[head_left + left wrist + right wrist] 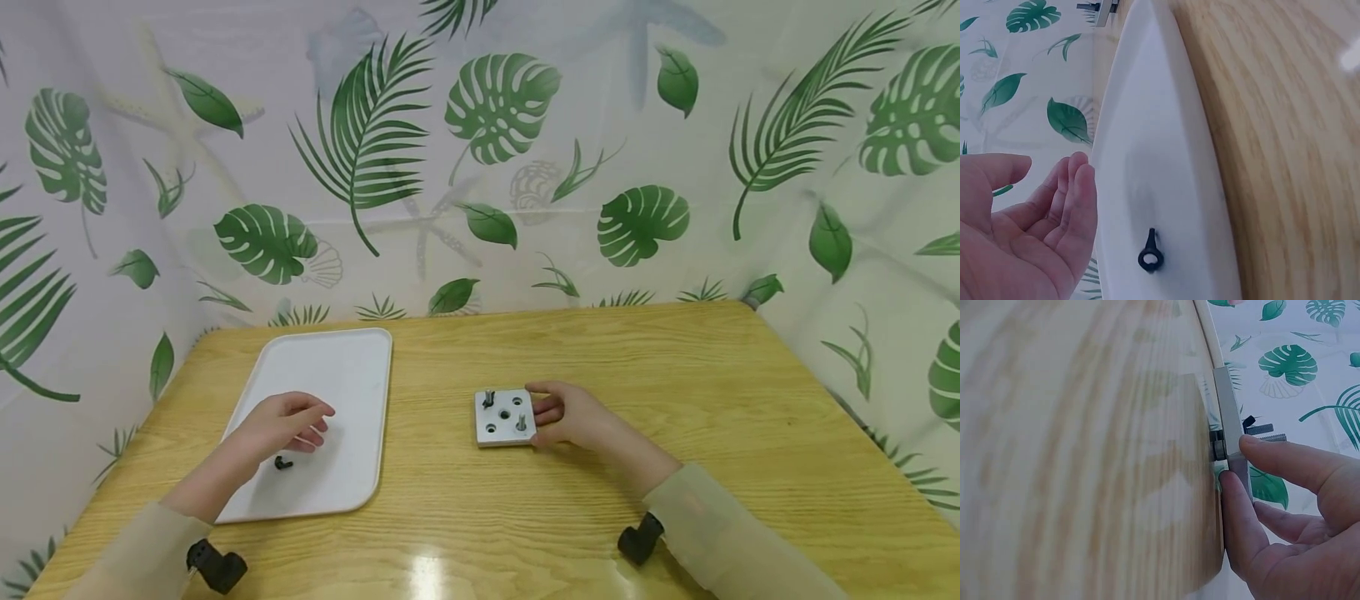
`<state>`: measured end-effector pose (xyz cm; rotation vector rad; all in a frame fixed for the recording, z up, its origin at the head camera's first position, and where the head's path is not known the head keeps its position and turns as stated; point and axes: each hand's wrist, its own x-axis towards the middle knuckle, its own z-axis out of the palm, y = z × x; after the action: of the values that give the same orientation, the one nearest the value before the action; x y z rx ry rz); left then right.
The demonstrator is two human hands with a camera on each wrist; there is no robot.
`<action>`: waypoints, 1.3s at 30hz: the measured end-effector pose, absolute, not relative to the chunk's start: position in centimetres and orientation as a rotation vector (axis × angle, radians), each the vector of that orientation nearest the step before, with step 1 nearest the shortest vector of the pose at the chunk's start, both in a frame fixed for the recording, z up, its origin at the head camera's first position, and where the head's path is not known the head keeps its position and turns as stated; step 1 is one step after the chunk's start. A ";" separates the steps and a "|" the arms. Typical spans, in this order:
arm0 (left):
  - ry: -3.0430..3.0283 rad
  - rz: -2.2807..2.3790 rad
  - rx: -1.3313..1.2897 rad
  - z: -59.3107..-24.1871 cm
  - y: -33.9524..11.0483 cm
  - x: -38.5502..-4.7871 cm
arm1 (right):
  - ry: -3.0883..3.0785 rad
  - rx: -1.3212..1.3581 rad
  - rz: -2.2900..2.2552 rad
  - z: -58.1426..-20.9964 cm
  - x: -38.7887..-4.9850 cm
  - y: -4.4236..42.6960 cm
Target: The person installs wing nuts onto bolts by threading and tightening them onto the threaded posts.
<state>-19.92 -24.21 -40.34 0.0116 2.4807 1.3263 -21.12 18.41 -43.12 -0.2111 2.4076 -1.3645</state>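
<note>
Plate: your square silver-grey metal plate (506, 428) is right of the tray, over the pale wood-grain table (450, 492). A dark bolt head (1217, 445) shows under it in the right wrist view; can't tell if it's lifted or resting on bolt heads.
Right hand: your right hand (572, 417) grasps the plate by its right side, thumb on the upper face, forefinger beneath.
Left hand: your left hand (291, 422) is released, fingers loosely bent, holding nothing above the tray.
Tray: white rounded-corner tray (352, 375), left side of the table. One small black ring-shaped piece with a single lever arm (282, 462) lies loose on it, just below your left hand in the head view, not touching it.
Done: two threaded metal bolts stand up through the plate. The far-left bolt (489, 395) has a small black fitting (487, 403) around its base.
Left: the near-right bolt (521, 422) shows no black fitting. I'd call it about half done, judging by one fitting on and one loose piece.
Unclear: three other holes hold no bolt; can't tell whether they matter. Fitting's tightness can't be read either.
</note>
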 end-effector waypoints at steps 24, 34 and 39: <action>2.530 1.226 -0.240 -41.8 -29.9 -18.8 | 2.378 -0.212 -1.421 -43.4 -21.3 18.7; 2.657 1.025 -0.181 -42.4 -29.5 -18.7 | 2.391 -0.175 -1.420 -43.4 -21.1 18.7; 2.750 0.892 -0.136 -42.4 -28.8 -18.3 | 2.395 -0.176 -1.416 -43.6 -21.2 18.6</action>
<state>-18.30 -28.76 -42.40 -0.1362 2.7501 0.8920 -21.16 18.62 -43.56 -0.1757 2.3947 -1.4165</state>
